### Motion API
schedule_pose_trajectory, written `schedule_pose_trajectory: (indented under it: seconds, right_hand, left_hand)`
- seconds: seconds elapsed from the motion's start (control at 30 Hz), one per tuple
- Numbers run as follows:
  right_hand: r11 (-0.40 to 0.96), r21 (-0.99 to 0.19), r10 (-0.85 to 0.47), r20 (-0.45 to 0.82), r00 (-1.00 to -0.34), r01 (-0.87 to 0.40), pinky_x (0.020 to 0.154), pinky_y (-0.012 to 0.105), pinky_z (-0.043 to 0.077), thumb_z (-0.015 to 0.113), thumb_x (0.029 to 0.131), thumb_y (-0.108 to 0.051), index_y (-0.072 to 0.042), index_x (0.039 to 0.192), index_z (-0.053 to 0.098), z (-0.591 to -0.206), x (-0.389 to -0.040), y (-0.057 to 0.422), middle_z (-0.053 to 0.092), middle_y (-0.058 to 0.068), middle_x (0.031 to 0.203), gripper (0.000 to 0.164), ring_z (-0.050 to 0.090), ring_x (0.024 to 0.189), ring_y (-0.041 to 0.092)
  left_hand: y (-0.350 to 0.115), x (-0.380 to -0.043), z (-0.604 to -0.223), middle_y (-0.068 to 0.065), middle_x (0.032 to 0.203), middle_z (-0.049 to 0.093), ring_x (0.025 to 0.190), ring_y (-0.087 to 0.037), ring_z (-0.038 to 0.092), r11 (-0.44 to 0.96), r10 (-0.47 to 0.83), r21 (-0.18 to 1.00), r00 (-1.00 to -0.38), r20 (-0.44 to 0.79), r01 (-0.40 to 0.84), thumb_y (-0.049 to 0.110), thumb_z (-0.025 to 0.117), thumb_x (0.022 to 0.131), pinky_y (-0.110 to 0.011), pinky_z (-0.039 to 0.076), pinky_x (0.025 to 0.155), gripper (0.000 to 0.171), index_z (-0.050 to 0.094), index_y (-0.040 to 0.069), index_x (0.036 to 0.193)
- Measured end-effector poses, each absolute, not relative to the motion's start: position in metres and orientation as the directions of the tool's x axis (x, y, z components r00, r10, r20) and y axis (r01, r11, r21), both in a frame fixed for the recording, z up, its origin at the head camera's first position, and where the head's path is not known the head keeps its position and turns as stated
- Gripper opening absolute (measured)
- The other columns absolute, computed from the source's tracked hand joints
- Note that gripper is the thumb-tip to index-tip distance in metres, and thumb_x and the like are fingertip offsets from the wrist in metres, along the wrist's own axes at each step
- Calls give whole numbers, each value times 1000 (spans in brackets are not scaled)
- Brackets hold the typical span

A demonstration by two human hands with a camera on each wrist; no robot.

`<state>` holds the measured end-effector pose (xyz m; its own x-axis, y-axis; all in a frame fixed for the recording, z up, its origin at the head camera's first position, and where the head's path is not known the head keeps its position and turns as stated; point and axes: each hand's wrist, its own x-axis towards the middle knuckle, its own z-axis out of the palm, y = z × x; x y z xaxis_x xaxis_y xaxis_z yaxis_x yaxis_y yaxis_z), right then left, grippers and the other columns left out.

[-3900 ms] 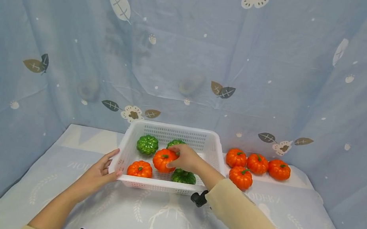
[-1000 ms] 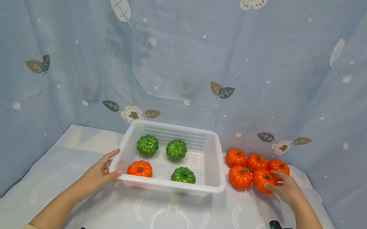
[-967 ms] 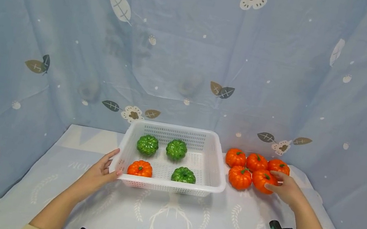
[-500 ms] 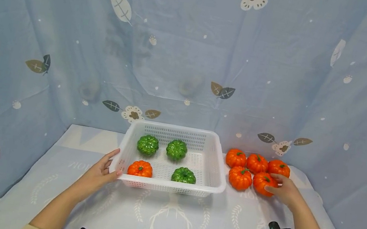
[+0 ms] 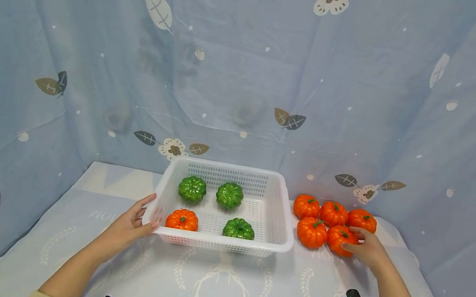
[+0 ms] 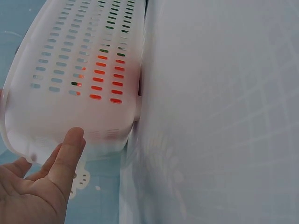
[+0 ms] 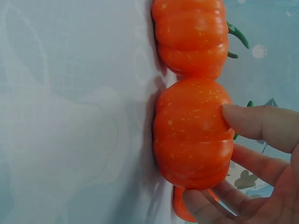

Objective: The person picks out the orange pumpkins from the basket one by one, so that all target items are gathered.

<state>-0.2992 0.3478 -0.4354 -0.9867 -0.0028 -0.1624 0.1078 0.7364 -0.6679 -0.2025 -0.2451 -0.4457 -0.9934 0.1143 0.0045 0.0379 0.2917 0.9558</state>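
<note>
My right hand (image 5: 366, 251) grips an orange toy pumpkin (image 5: 339, 241) at the front right of an orange group; the right wrist view shows thumb and fingers around this pumpkin (image 7: 191, 135), low over the cloth. Another orange pumpkin (image 5: 311, 233) sits just left of it. At the front left corner of a white slotted basket (image 5: 216, 238), my left hand (image 5: 130, 222) rests with fairly straight fingers along the outer side and the thumb at the corner. Inside the basket are an orange pumpkin (image 5: 182, 219) and three green ones, including a green pumpkin (image 5: 239, 228) at front right.
Behind the held pumpkin stand three more: a left orange pumpkin (image 5: 306, 207), a middle orange pumpkin (image 5: 333, 214) and a right orange pumpkin (image 5: 362, 220). A blue patterned curtain (image 5: 251, 67) closes off the back. Pale cloth (image 5: 219, 296) covers the table.
Earlier, the right hand held an orange pumpkin inside the basket; now it is at the group on the right. Over the last second that pumpkin shifted slightly nearer. The left hand stayed put.
</note>
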Motion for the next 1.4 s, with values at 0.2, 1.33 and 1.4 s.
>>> schedule_pose_trajectory:
  seconds: [0.2,1.33,1.4]
  right_hand:
    - [728,-676,-3,-165,-986,111,98,64,43,72,91,-21,11,145,35,-436,-300,348,39,39,136,72,41,119,53]
    - [713,-697,-64,40,-997,-74,99,63,44,63,99,-25,12,143,41,-409,-278,331,41,37,144,61,44,125,54]
    - [712,-696,-57,78,-995,-95,98,62,45,63,99,-25,12,141,44,-405,-275,325,44,36,141,58,46,123,53]
  left_hand:
    - [-245,-203,-445,-26,154,36,133,-39,49,308,105,951,-994,4,36,21,68,97,-46,52,98,86,11,17,161]
    - [-245,-203,-446,-26,153,38,129,-36,52,280,111,959,-994,1,32,19,68,97,-34,55,93,84,13,18,161]
    - [-245,-203,-445,-27,153,37,129,-37,51,276,118,961,-993,6,39,19,67,97,-35,55,93,85,12,17,161]
